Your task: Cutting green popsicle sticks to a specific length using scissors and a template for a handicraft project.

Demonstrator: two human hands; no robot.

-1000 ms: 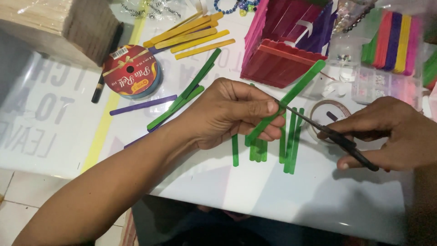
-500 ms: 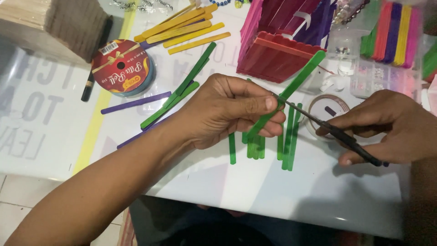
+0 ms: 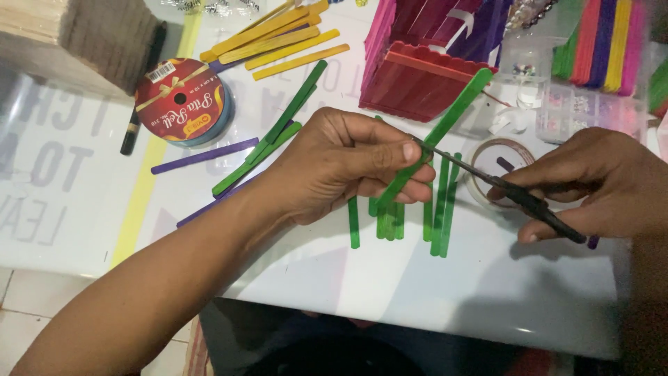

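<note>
My left hand (image 3: 348, 167) pinches a long green craft stick (image 3: 452, 115) that slants up to the right above the table. My right hand (image 3: 598, 184) grips black scissors (image 3: 515, 193), whose blades reach left and meet the stick near my left thumb. Under the hands, several shorter green stick pieces (image 3: 438, 209) lie side by side on the white table (image 3: 431, 292).
More green sticks (image 3: 275, 139) and purple sticks (image 3: 202, 154) lie at left. A ribbon spool (image 3: 182, 101), black pen (image 3: 139, 97), yellow sticks (image 3: 278, 42), a red stick box (image 3: 417, 80), a tape roll (image 3: 497, 157), a clear bead box (image 3: 591, 111) and colourful sticks (image 3: 612, 42) ring the work area.
The view has shifted slightly. Both hands keep their hold, with the scissors still at the green stick.
</note>
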